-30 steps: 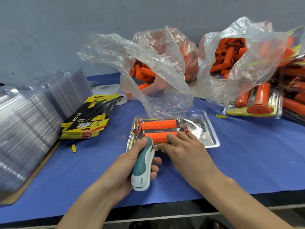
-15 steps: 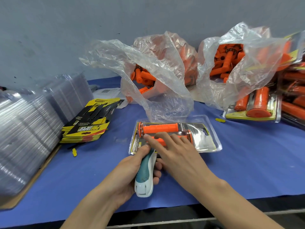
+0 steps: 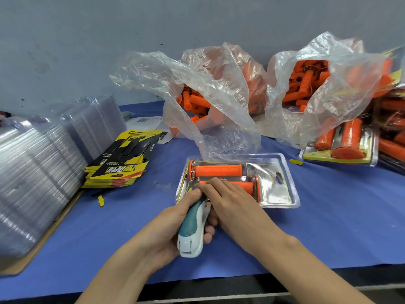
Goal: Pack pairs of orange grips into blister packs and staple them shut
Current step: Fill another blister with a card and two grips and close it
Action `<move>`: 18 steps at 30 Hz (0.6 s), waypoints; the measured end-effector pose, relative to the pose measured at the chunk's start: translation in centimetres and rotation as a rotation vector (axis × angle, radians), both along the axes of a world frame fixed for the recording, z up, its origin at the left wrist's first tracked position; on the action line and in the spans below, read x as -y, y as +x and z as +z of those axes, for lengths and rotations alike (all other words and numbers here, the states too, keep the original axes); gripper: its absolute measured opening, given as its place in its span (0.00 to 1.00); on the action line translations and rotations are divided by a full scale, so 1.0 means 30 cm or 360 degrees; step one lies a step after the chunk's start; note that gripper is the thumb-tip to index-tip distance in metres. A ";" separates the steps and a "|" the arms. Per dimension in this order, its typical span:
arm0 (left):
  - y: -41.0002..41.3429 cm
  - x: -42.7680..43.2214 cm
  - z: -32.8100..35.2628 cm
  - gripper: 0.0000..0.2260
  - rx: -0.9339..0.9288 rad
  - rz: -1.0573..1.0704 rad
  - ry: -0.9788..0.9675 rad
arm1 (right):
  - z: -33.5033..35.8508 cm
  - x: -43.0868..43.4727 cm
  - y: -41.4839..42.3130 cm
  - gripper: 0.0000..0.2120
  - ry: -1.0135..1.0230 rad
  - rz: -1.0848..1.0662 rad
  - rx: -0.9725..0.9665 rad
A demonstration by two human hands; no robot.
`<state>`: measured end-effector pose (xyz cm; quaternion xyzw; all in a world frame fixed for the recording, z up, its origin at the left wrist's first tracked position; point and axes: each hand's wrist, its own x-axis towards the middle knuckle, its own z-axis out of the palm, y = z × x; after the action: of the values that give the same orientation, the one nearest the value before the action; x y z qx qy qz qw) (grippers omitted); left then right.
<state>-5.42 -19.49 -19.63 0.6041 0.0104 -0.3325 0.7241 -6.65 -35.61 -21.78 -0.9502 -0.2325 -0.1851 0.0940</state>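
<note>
Gripping the away-pointing stapler, left hand curls; right hand's straight fingers press the crosswise pack.

A teal-and-white handheld stapler is gripped by the left hand at the clear plastic blister pack edge, which is pressed flat by the right hand.

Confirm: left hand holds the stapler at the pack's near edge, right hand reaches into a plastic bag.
Wrong: the head view shows the right hand resting on the blister pack instead. The left hand does hold the stapler at the pack's near edge.
</note>
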 end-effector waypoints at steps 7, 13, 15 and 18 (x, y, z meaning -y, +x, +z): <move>0.024 -0.268 0.068 0.31 0.0356 -0.0235 0.0779 | -0.024 0.020 -0.002 0.22 -0.0022 -0.0077 0.0144; 0.131 -0.333 -0.031 0.26 0.0998 0.0561 0.2252 | -0.043 0.005 -0.006 0.19 0.0030 0.0004 0.0172; 0.144 -0.321 -0.048 0.27 0.1322 0.0621 0.2514 | -0.038 0.007 -0.010 0.18 0.0067 0.0035 0.0168; 0.141 -0.258 -0.030 0.11 0.1725 0.0902 0.1896 | -0.026 0.020 -0.018 0.18 0.0093 0.0098 0.0168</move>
<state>-1.19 -11.74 -20.54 0.9343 -0.0135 0.2572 0.2465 -7.20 -36.22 -22.57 -0.9283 -0.2609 -0.2386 0.1149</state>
